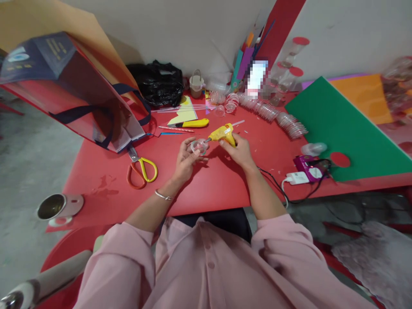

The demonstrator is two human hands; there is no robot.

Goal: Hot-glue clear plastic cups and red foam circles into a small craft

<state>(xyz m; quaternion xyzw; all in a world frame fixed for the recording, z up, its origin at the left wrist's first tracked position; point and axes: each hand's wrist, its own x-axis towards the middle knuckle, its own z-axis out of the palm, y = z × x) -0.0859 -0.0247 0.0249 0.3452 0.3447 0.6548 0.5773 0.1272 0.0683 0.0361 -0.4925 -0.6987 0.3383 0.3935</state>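
Note:
My left hand [186,159] pinches a small clear plastic cup [198,146] above the red table [106,178]. My right hand [238,150] is wrapped round the grip of a yellow glue gun [222,133]. The gun's nozzle points left and touches the cup's rim. A black cord runs from the gun past my right wrist toward a white plug [298,177]. Both sleeves are pink.
Orange-and-yellow scissors [140,168] lie left of my hands, a yellow utility knife [193,123] behind them. A red-and-blue bag [80,90] leans at left, a black plastic bag [158,83] at the back. Rows of clear cups [277,116], green foam sheet [344,124] and a purple device [310,167] are right. A steel mug [53,206] is at the left edge.

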